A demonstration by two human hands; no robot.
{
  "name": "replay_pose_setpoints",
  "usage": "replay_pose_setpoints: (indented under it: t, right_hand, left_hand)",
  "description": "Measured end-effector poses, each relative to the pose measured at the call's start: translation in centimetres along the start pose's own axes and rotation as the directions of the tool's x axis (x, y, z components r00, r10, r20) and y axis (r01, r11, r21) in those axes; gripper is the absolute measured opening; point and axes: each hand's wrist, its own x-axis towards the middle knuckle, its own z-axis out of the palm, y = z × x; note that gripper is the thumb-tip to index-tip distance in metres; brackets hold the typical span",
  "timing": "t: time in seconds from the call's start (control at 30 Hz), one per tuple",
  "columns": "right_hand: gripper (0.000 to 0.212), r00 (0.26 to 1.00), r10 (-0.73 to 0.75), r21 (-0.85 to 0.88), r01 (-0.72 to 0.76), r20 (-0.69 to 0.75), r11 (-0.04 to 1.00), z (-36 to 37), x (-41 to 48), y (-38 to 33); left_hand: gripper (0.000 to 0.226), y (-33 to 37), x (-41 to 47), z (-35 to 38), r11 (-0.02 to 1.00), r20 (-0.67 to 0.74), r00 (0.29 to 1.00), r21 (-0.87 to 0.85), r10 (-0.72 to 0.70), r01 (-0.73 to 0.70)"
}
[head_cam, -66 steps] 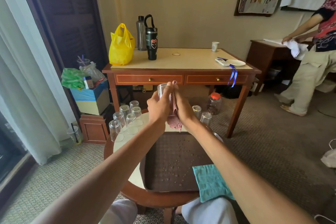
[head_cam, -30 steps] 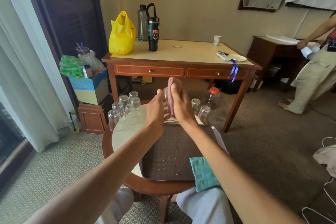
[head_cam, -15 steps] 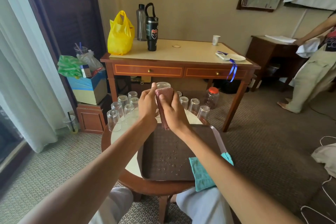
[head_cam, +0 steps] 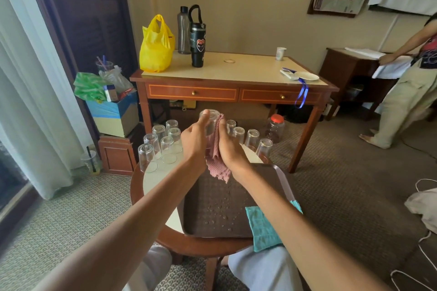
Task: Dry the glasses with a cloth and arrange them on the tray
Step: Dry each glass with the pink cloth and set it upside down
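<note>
Above the far edge of the tray [head_cam: 212,198]: one glass [head_cam: 209,121] between two hands

1. Left hand [head_cam: 194,143]: fingers curled round the glass, thumb laid up its near side to the top end. The glass stands clear of the table, raised above the far rim of the tray.

2. Right hand [head_cam: 230,150]: palm turned toward the left hand, fingers nearly straight, pressing the pink cloth [head_cam: 217,168] flat against the side of the glass. The thumb is hidden, so a pinch on the cloth cannot be confirmed. The loose end of the cloth hangs below both wrists, just over the tray.

3. Below the hands: the brown tray lies on the round table [head_cam: 151,182]. Water drops [head_cam: 220,214] sit on the tray surface under the right forearm. No glass stands on it.

4. Left of the left hand: a cluster of upturned glasses [head_cam: 163,146] on the table top, beside the tray.

5. Beyond the right hand: a row of glasses [head_cam: 250,139], also mouth down, along the far edge of the table.

6. Under the right forearm: a teal cloth [head_cam: 264,229] draped over the near right corner of the tray
</note>
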Motion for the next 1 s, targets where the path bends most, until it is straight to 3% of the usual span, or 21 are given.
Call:
replay_pose_setpoints:
  t: [0.07, 0.17, 0.23, 0.33, 0.47, 0.57, 0.63, 0.77, 0.87, 1.0]
  right_hand:
    - [0.081, 0.997, -0.071, -0.056, 0.071, 0.014, 0.996, 0.6, -0.2, 1.2]
    - [0.050, 0.982, -0.191, 0.028, 0.191, -0.017, 0.981, 1.1, -0.4, 1.8]
    - [0.040, 0.971, -0.237, 0.055, 0.239, -0.043, 0.970, 0.9, 0.1, 1.3]
    - [0.042, 0.958, -0.252, 0.140, 0.271, -0.137, 0.952, 0.1, 0.9, 0.2]
    - [0.050, 0.989, -0.081, 0.313, 0.117, -0.127, 0.942, -1.2, 0.7, -1.1]
    - [0.074, 0.997, 0.039, 0.205, -0.023, -0.072, 0.978, -1.1, 0.4, -1.1]
    - [0.081, 1.000, 0.021, 0.121, -0.020, -0.008, 0.992, -0.9, -0.1, -0.8]
    - [0.055, 0.990, -0.131, 0.069, 0.127, 0.056, 0.990, -1.3, -0.2, 0.3]
    - [0.046, 0.983, -0.172, 0.047, 0.169, 0.069, 0.985, -1.8, 0.4, 0.5]
    - [0.042, 0.965, -0.223, 0.103, 0.238, -0.139, 0.966, -1.8, 1.8, 0.0]
  left_hand:
    - [0.040, 0.0, 0.2, -0.4, 1.000, -0.024, 1.000, -0.002, -0.005, 0.005]
    - [0.047, -0.4, 0.9, -0.7, 0.999, -0.047, 0.998, 0.032, 0.034, -0.032]
    - [0.052, -0.4, 0.6, -0.8, 1.000, 0.007, 1.000, 0.012, 0.001, -0.002]
    - [0.045, -0.6, 0.5, -0.4, 1.000, 0.073, 0.997, -0.005, -0.017, 0.017]
    - [0.045, -0.4, 0.1, 0.3, 1.000, 0.100, 0.995, 0.017, 0.007, -0.009]
    - [0.031, -0.4, 0.1, 0.6, 0.996, 0.060, 0.995, 0.046, 0.073, -0.076]
    - [0.034, -0.3, 0.2, 0.6, 0.998, 0.036, 0.998, 0.010, 0.055, -0.055]
    - [0.045, 0.0, 1.0, 0.4, 0.999, 0.002, 1.000, -0.048, 0.022, -0.022]
    - [0.031, -0.1, 1.2, 0.4, 0.998, 0.001, 1.000, -0.062, 0.023, -0.023]
    - [0.033, 0.0, 0.7, 0.7, 0.993, 0.038, 0.996, -0.088, -0.080, 0.083]
